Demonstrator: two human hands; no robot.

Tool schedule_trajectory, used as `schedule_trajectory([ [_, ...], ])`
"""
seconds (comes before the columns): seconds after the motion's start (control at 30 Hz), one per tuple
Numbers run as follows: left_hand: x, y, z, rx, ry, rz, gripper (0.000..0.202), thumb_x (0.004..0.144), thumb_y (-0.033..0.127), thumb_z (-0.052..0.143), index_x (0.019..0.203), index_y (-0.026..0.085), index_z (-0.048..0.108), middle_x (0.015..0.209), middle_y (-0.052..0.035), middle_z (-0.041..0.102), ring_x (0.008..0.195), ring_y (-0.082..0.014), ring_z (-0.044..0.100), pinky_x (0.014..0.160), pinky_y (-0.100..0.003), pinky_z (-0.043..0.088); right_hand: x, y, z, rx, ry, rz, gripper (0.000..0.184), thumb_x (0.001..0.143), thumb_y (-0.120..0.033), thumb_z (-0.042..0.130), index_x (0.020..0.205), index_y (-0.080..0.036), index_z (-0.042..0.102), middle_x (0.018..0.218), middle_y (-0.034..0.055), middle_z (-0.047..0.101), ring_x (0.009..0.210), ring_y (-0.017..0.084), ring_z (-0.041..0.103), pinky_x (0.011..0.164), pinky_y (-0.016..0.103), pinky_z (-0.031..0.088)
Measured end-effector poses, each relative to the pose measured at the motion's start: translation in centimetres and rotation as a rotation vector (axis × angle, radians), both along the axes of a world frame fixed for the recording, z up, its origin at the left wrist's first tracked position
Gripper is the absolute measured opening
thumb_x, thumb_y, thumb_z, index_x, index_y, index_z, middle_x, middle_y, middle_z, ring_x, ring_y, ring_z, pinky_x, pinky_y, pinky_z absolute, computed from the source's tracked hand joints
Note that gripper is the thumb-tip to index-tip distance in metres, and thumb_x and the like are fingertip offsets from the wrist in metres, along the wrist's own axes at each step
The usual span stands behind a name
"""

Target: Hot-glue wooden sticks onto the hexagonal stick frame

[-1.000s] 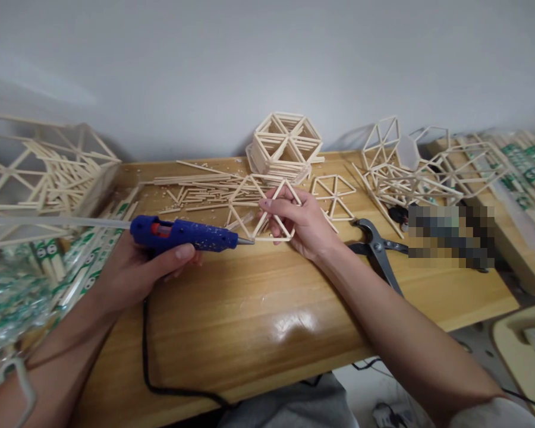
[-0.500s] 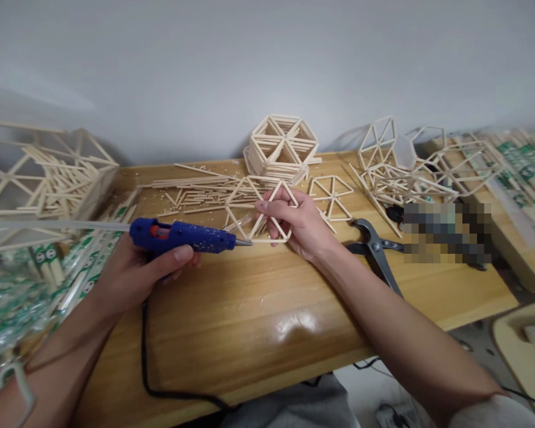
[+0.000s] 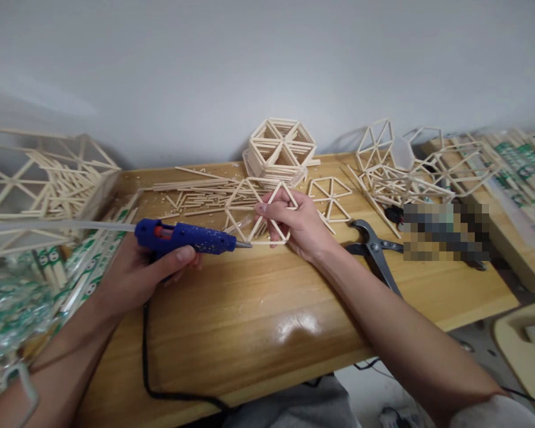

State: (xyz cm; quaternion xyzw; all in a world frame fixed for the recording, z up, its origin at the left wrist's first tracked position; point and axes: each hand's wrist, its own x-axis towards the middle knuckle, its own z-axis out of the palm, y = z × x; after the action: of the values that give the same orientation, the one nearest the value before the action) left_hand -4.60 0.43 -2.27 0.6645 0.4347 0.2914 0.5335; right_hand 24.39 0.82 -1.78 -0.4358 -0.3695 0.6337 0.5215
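Note:
My left hand (image 3: 154,267) is wrapped round a blue hot glue gun (image 3: 191,237), its nozzle pointing right. A long translucent glue stick (image 3: 71,226) runs out of its back. The nozzle tip is at the lower corner of a wooden stick frame (image 3: 235,208) built of triangles; whether they touch I cannot tell. My right hand (image 3: 296,220) pinches that frame between thumb and fingers, which hide part of it. Just behind the hand lies a similar stick frame (image 3: 332,195) on the table. Loose cut sticks (image 3: 205,193) are heaped further back.
A stack of hexagonal stick frames (image 3: 283,148) stands by the wall. Dark pliers (image 3: 374,249) lie right of my right forearm. More stick structures (image 3: 392,175) sit at the back right. Wrapped chopsticks (image 3: 80,285) cover the left side. A black cord (image 3: 145,356) hangs from the gun.
The glue gun's rear has shifted slightly to the right while its tip stays at the frame's corner. My right hand keeps its hold, and the view has moved very slightly.

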Motion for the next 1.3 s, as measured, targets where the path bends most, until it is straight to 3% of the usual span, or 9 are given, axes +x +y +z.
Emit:
schedule_trajectory([
  [0.83, 0.89, -0.07, 0.91, -0.013, -0.034, 0.008, 0.037, 0.093, 0.052, 0.072, 0.081, 0.016, 0.073, 0.069, -0.0042, 0.07, 0.046, -0.0105, 0.054, 0.039, -0.021, 0.04, 0.04, -0.11, 0.34, 0.0, -0.006, 0.002, 0.04, 0.064, -0.041, 0.096, 0.084, -0.019, 0.069, 0.073, -0.0008, 0.074, 0.041, 0.01, 0.058, 0.038, 0.022, 0.052],
  [1.3, 0.52, -0.05, 0.49, -0.026, -0.015, 0.005, 0.037, 0.094, 0.051, 0.07, 0.082, 0.016, 0.075, 0.07, -0.0048, 0.071, 0.045, -0.0101, 0.054, 0.039, -0.022, 0.039, -0.05, -0.2, 0.47, 0.007, -0.002, -0.002, 0.036, 0.064, -0.038, 0.096, 0.082, -0.02, 0.071, 0.075, 0.0006, 0.075, 0.045, 0.01, 0.058, 0.038, 0.021, 0.052],
])
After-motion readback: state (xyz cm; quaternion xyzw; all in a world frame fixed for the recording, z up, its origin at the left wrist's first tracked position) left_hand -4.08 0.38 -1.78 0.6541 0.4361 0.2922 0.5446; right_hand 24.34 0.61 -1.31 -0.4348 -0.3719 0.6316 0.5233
